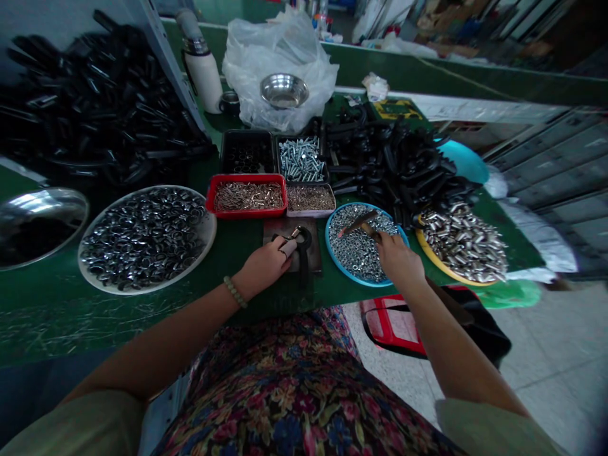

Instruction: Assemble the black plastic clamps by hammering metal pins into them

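Note:
My left hand (266,263) is closed on a black curved part (303,248) with a metal piece at its top, holding it on a dark metal plate (278,229) at the table's near edge. My right hand (396,256) grips a small hammer (361,223) by its wooden handle; the hammer's head hangs over a blue plate (332,252) full of small silver nuts. Both forearms reach in from below.
A white plate of metal rings (145,237) lies left, a yellow plate of silver cylinders (463,244) right. Behind them stand a red tray (247,196), trays of screws (301,159), black parts piles (403,164), a thermos (203,69) and a steel bowl (284,90).

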